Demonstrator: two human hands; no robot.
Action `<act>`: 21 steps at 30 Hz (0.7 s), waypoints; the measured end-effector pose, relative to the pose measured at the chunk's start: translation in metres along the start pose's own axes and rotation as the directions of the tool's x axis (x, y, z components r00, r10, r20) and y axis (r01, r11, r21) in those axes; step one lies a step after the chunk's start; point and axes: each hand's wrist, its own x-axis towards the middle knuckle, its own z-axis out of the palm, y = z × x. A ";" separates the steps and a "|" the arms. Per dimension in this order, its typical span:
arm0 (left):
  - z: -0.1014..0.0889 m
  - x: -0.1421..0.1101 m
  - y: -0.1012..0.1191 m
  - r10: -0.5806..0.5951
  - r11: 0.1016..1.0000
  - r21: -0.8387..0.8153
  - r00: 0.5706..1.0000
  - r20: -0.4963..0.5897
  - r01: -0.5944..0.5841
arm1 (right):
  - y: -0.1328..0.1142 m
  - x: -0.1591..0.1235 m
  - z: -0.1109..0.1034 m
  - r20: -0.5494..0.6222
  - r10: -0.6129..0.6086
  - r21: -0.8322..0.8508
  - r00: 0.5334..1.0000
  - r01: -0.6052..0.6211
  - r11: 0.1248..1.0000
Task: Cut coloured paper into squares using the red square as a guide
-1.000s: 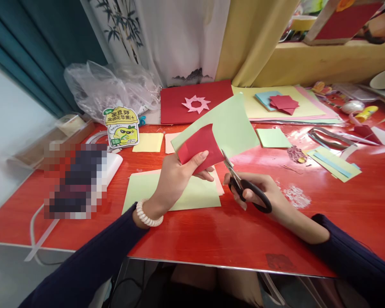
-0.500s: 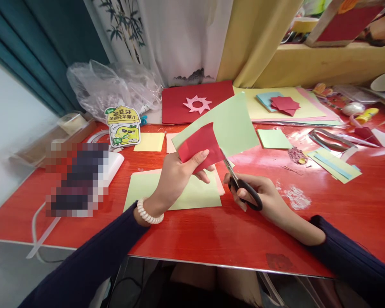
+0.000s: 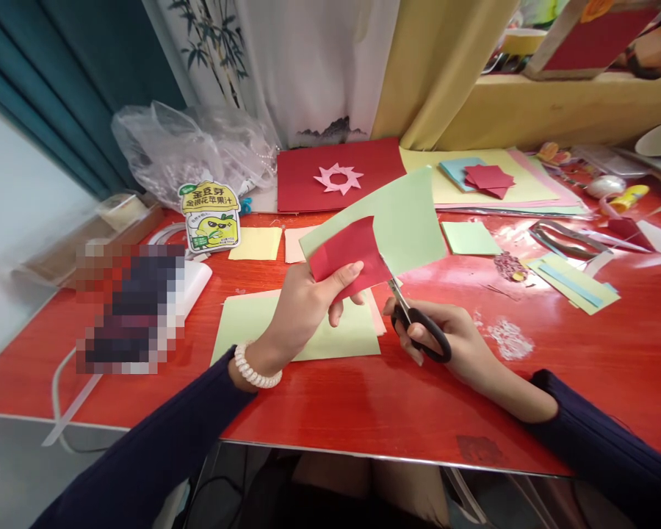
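Above the table, my left hand (image 3: pixel 318 301) is closed on a red paper square (image 3: pixel 349 253) laid against a larger light green sheet (image 3: pixel 405 217). The thumb presses on the red square's lower part, and both papers are tilted. My right hand (image 3: pixel 446 323) grips black-handled scissors (image 3: pixel 419 327), its fingers in the loops. The scissors' blades meet the green sheet right along the red square's right edge; their tips are partly hidden by paper. Beneath my left hand, another light green sheet (image 3: pixel 242 323) lies over pink paper on the table.
A dark red sheet (image 3: pixel 297 165) with a pink folded paper ring (image 3: pixel 338 178) lies at the back. Right of it are red squares (image 3: pixel 490 180) on coloured sheets, a green paper pad (image 3: pixel 470 238) and paper strips (image 3: pixel 576 283). A lemon-printed packet (image 3: pixel 212 220) stands left.
My left hand and both papers have shifted slightly right and down toward the scissors. The blades look further into the green sheet. My right hand has barely moved.
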 end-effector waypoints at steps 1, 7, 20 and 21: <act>0.000 0.000 0.000 -0.002 1.000 0.000 1.000 0.001 0.002 | 0.000 0.000 0.000 0.001 0.005 0.003 1.000 -0.005 1.000; 0.002 -0.002 0.003 -0.028 0.999 0.020 0.999 0.039 0.027 | 0.001 -0.001 0.000 0.019 -0.002 0.002 1.000 0.002 1.000; 0.002 -0.003 0.002 -0.108 0.994 -0.013 0.990 0.090 0.110 | 0.001 0.000 0.001 -0.007 -0.011 -0.003 1.000 0.011 1.000; 0.002 -0.003 0.002 -0.116 0.993 -0.014 0.988 0.101 0.118 | 0.001 0.000 0.000 -0.008 -0.012 -0.009 1.000 0.012 1.000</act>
